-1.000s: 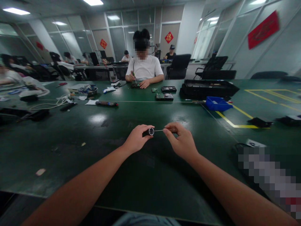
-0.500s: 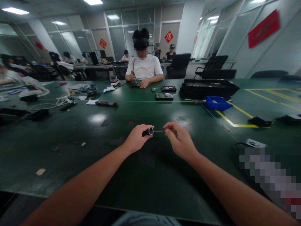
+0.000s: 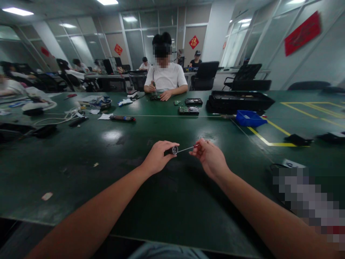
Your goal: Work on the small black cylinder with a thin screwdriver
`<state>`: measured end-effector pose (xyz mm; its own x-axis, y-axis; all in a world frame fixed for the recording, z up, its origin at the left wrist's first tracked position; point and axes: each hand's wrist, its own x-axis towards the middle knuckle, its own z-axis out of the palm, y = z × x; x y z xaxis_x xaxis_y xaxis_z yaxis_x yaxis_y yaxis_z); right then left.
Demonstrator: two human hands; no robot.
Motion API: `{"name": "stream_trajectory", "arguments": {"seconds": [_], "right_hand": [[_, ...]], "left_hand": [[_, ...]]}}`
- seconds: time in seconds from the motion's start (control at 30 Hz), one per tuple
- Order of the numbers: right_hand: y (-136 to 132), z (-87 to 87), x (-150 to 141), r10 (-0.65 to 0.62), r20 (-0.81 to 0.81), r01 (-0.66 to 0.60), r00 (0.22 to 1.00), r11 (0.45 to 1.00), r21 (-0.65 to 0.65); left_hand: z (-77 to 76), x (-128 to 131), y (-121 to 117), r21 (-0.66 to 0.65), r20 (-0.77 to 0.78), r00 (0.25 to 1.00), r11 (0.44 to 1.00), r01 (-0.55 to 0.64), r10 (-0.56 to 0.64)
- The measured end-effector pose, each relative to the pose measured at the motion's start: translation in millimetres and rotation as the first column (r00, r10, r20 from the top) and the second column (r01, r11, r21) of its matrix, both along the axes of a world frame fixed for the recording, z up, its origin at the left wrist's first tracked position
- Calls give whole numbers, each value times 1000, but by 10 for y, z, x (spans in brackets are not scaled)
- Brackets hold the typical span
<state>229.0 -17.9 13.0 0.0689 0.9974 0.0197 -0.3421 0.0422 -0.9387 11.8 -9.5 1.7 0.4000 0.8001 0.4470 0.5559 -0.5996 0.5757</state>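
Observation:
My left hand is closed round a small black cylinder with a silver ring end, held just above the green table. My right hand pinches a thin screwdriver by its red-tipped handle. The metal shaft slants down and left, and its tip meets the cylinder's open end. Both forearms reach in from the bottom of the view.
A person in a white shirt works across the table, with hard drives beside them. A blue bin and black tray lie at right. Cables and a tool lie at left. Yellow tape lines mark the right side.
My right hand has lifted and turned a little, so the screwdriver shaft now slants up to the right instead of lying level. The left hand has hardly moved.

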Motion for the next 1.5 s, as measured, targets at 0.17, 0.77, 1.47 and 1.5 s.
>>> {"name": "stream_trajectory", "arguments": {"seconds": [0.17, 0.77, 1.47, 1.5], "right_hand": [[-2, -3, 36, -139, 173, 117, 975, 984, 134], [-210, 238, 20, -283, 773, 19, 568, 943, 332], [-128, 82, -22, -101, 458, -39, 883, 957, 286], [-103, 64, -19, -84, 399, -24, 913, 966, 259]], "left_hand": [[-17, -7, 13, -50, -62, 998, 998, -35, 32], [12, 27, -21, -60, -35, 998, 997, -52, 50], [41, 22, -28, -68, 3, 997, 995, -73, 74], [56, 22, -31, -50, 5, 998, 997, -62, 62]]}}
